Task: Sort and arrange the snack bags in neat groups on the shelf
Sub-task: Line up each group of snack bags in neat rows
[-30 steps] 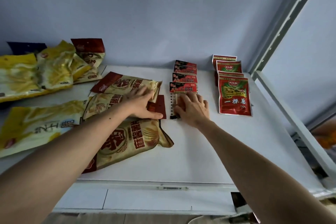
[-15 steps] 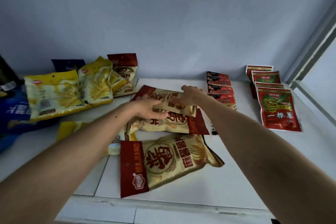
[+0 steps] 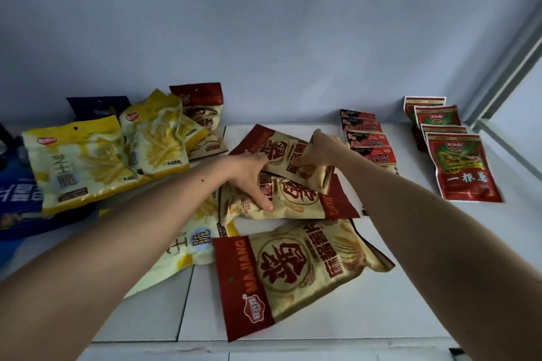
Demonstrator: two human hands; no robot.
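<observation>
**Both hands on the tan bags, mid-shelf**

L hand (image 3: 254, 182) lies fingers spread on the middle tan-and-red bag (image 3: 296, 199). R hand (image 3: 318, 151) pinches the far tan-and-red bag (image 3: 281, 152) – thumb under, fingers on top. A third tan bag (image 3: 293, 272) lies near the shelf (image 3: 396, 302) front edge. Small red packets (image 3: 369, 143) and green-and-red packets (image 3: 460, 164) sit in rows twd the back right corner – yellow bags (image 3: 88, 161) back left.

Bare shelf (image 3: 410, 272) front right; bags (image 3: 293, 269) crowding centre, packets (image 3: 463, 167) right.
</observation>
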